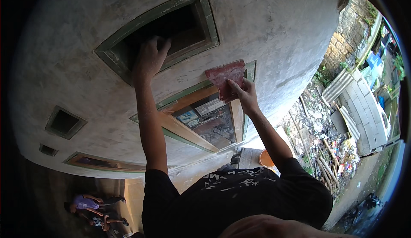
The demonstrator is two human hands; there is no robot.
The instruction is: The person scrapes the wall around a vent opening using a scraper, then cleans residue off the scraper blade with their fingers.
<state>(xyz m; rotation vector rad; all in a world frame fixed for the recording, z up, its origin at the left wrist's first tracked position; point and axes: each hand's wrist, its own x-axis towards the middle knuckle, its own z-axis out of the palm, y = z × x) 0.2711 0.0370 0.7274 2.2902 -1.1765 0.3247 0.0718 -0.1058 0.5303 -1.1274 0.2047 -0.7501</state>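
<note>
My left hand [152, 58] reaches into the lower left part of a rectangular wall opening with a green frame [210, 22]; its fingers are curled, and dark shadow hides what they touch. Lower and to the right, my right hand [245, 95] grips a reddish, flared, flat hand tool [229, 72], probably a plaster or putty spreader, smeared with pale residue. The tool's wide edge points up, in front of the grey plastered wall [257, 26]. Below it is a glazed window with a wooden frame [186, 130] and green outer trim.
An orange bucket [266, 158] stands on a wooden plank surface [249, 157] below me. Smaller openings [65, 122] and another window [96, 162] lie along the wall. Two people [86, 202] are at the lower left. Rubble and poles [327, 170] cover ground at the right, near a block wall [362, 112].
</note>
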